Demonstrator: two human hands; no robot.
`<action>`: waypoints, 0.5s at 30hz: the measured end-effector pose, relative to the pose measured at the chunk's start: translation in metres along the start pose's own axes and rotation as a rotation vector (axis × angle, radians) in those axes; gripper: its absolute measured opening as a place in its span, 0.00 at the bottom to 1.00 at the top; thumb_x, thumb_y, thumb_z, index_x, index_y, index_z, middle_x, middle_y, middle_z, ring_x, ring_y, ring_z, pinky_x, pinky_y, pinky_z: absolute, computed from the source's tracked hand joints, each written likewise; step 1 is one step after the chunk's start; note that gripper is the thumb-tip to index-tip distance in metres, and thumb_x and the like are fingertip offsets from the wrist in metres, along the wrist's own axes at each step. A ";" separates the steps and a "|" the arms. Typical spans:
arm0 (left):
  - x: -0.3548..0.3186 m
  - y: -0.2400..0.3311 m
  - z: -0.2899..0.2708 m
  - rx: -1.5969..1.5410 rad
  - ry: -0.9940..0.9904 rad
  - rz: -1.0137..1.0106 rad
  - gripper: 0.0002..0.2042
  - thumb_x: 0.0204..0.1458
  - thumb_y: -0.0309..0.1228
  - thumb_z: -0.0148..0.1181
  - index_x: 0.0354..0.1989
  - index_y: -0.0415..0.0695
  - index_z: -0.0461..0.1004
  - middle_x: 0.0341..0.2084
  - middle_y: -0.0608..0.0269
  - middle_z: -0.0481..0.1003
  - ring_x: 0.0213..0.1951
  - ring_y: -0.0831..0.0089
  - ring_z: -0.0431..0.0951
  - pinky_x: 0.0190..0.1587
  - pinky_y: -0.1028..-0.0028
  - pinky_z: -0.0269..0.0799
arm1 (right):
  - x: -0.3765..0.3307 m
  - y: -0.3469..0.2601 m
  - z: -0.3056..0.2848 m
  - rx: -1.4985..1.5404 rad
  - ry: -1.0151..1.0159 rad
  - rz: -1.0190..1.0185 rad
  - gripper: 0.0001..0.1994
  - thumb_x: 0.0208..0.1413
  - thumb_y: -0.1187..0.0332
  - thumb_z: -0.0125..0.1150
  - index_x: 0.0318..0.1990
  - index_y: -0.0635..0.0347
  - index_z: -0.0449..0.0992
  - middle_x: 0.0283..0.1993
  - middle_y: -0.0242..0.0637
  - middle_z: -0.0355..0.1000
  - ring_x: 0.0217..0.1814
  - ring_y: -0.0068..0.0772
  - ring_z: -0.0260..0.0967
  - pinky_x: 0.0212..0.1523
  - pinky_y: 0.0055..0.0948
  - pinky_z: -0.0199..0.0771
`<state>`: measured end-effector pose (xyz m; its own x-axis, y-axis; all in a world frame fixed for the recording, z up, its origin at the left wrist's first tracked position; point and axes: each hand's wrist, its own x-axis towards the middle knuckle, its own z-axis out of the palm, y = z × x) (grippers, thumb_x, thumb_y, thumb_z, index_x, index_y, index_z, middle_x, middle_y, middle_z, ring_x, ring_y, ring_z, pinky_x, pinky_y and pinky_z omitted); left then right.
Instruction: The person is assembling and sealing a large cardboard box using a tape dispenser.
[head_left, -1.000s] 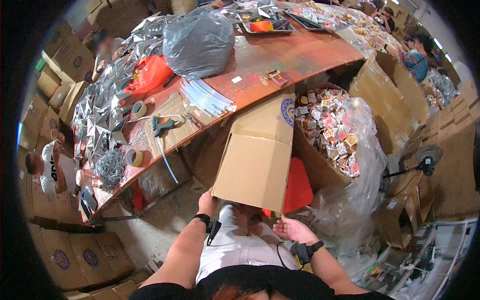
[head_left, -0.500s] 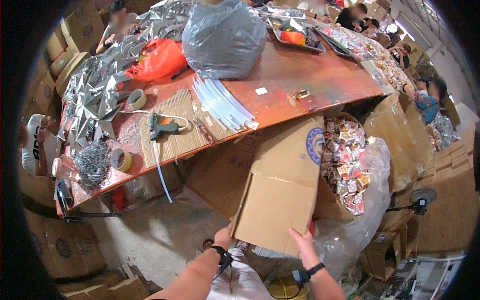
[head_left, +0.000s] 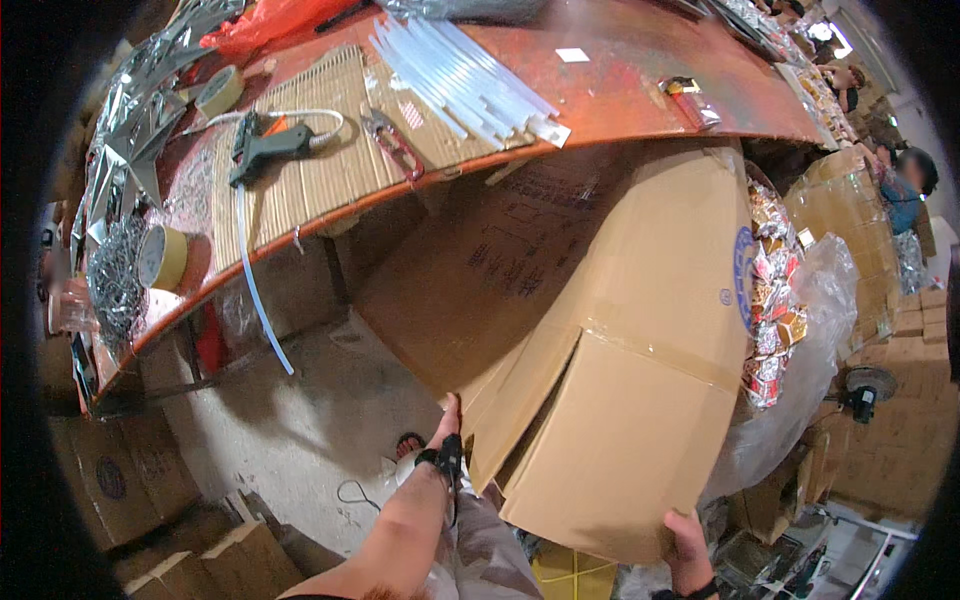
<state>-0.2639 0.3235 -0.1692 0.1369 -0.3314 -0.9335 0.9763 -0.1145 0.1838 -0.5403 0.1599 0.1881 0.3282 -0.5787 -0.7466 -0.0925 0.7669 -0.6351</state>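
A large brown cardboard box [head_left: 625,440] slants down from under the table's edge toward me, its flaps spread apart along a long gap. My left hand [head_left: 445,425] is at the box's lower left edge, with its fingers partly hidden against the cardboard. At the near right corner of the front flap, my right hand [head_left: 686,545] grips the edge, thumb on the upper face. Dark printing shows on the shaded left panel, and a blue round mark lies along the right side.
On the red table [head_left: 620,95] are a glue gun [head_left: 265,148], red-handled snips [head_left: 395,145], translucent glue sticks [head_left: 470,85], tape rolls [head_left: 163,257] and silver foil decorations [head_left: 120,170]. Small wrapped pieces [head_left: 772,300] in clear plastic and a fan [head_left: 862,392] stand right. Other people are at the far right.
My view has shifted lower and closer to the box. The box's near end has swung right and its flaps have parted into a wider gap. My right hand has moved right with the flap.
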 end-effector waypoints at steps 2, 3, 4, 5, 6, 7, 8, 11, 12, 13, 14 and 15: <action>0.006 -0.004 -0.013 0.101 0.011 0.141 0.41 0.54 0.64 0.38 0.68 0.46 0.47 0.66 0.60 0.50 0.64 0.63 0.54 0.64 0.66 0.46 | -0.020 0.001 -0.017 -0.070 0.025 0.059 0.34 0.43 0.66 0.65 0.59 0.65 0.60 0.54 0.40 0.67 0.55 0.38 0.66 0.53 0.37 0.68; -0.001 -0.001 -0.026 0.005 0.002 0.138 0.31 0.57 0.59 0.39 0.59 0.47 0.64 0.59 0.61 0.63 0.58 0.65 0.63 0.59 0.68 0.58 | -0.025 0.001 -0.024 -0.135 0.044 0.111 0.33 0.43 0.66 0.65 0.59 0.65 0.60 0.54 0.41 0.67 0.55 0.38 0.66 0.53 0.36 0.68; -0.014 -0.001 -0.021 -0.026 -0.161 0.013 0.29 0.58 0.55 0.42 0.59 0.46 0.64 0.55 0.59 0.68 0.52 0.66 0.69 0.55 0.66 0.64 | -0.027 -0.002 -0.026 -0.141 0.057 0.101 0.33 0.43 0.66 0.65 0.59 0.65 0.60 0.54 0.41 0.67 0.55 0.38 0.66 0.53 0.36 0.68; -0.030 0.003 -0.007 -0.027 -0.162 0.045 0.30 0.58 0.54 0.42 0.61 0.44 0.61 0.58 0.59 0.65 0.56 0.65 0.66 0.58 0.66 0.61 | -0.030 -0.003 -0.023 -0.117 0.040 0.054 0.33 0.44 0.66 0.65 0.58 0.66 0.60 0.53 0.41 0.67 0.54 0.38 0.66 0.53 0.37 0.68; -0.045 0.014 0.001 -0.031 -0.154 0.093 0.31 0.59 0.53 0.43 0.63 0.43 0.57 0.60 0.59 0.62 0.59 0.65 0.63 0.61 0.67 0.57 | -0.032 -0.004 -0.020 -0.091 0.003 0.010 0.32 0.44 0.66 0.65 0.58 0.66 0.61 0.53 0.40 0.67 0.54 0.37 0.67 0.52 0.37 0.69; -0.041 0.025 -0.022 -0.111 -0.169 0.153 0.23 0.61 0.47 0.43 0.53 0.41 0.67 0.49 0.61 0.72 0.50 0.67 0.71 0.54 0.68 0.65 | -0.031 -0.004 -0.018 -0.021 -0.038 0.060 0.29 0.44 0.71 0.64 0.56 0.64 0.62 0.52 0.40 0.68 0.53 0.37 0.67 0.52 0.36 0.69; -0.058 0.030 -0.012 -0.118 -0.167 0.155 0.23 0.61 0.47 0.43 0.53 0.41 0.67 0.49 0.61 0.72 0.50 0.67 0.71 0.54 0.68 0.65 | -0.033 -0.005 -0.022 -0.027 -0.042 0.063 0.29 0.44 0.71 0.64 0.56 0.64 0.62 0.52 0.40 0.68 0.53 0.37 0.67 0.52 0.36 0.69; -0.090 0.060 0.013 -0.004 0.015 0.332 0.19 0.61 0.43 0.43 0.46 0.40 0.70 0.43 0.61 0.74 0.45 0.68 0.73 0.48 0.68 0.68 | -0.038 -0.013 -0.024 -0.029 -0.057 0.057 0.28 0.47 0.74 0.60 0.57 0.65 0.60 0.53 0.40 0.67 0.54 0.38 0.66 0.53 0.36 0.68; -0.088 0.064 0.009 0.002 -0.008 0.297 0.18 0.61 0.42 0.44 0.44 0.40 0.71 0.42 0.60 0.74 0.45 0.69 0.73 0.48 0.69 0.68 | -0.039 -0.017 -0.019 -0.023 -0.060 0.018 0.27 0.49 0.75 0.58 0.58 0.65 0.59 0.54 0.41 0.66 0.55 0.39 0.66 0.54 0.37 0.68; -0.075 0.059 -0.002 0.083 0.152 0.240 0.21 0.59 0.45 0.46 0.46 0.37 0.70 0.45 0.56 0.73 0.46 0.66 0.72 0.47 0.68 0.67 | -0.044 -0.017 -0.015 -0.017 -0.066 -0.010 0.27 0.50 0.76 0.56 0.59 0.65 0.58 0.54 0.42 0.66 0.55 0.40 0.66 0.55 0.38 0.68; -0.115 0.044 0.043 0.613 0.153 0.406 0.27 0.57 0.49 0.48 0.48 0.33 0.69 0.47 0.52 0.72 0.47 0.63 0.70 0.48 0.66 0.66 | -0.052 -0.021 -0.020 -0.038 -0.032 -0.020 0.27 0.50 0.76 0.56 0.59 0.65 0.58 0.54 0.42 0.66 0.55 0.40 0.66 0.55 0.38 0.68; -0.066 0.024 0.007 0.141 0.383 0.266 0.30 0.56 0.51 0.48 0.51 0.31 0.67 0.50 0.50 0.70 0.51 0.58 0.68 0.50 0.63 0.65 | -0.047 -0.017 -0.005 -0.021 -0.069 -0.018 0.27 0.50 0.75 0.56 0.59 0.64 0.58 0.54 0.42 0.66 0.55 0.40 0.66 0.54 0.39 0.68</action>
<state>-0.2507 0.3365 -0.1008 0.4562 -0.0011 -0.8899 0.8704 -0.2073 0.4465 -0.5589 0.1728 0.2328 0.3942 -0.5712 -0.7199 -0.1057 0.7500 -0.6529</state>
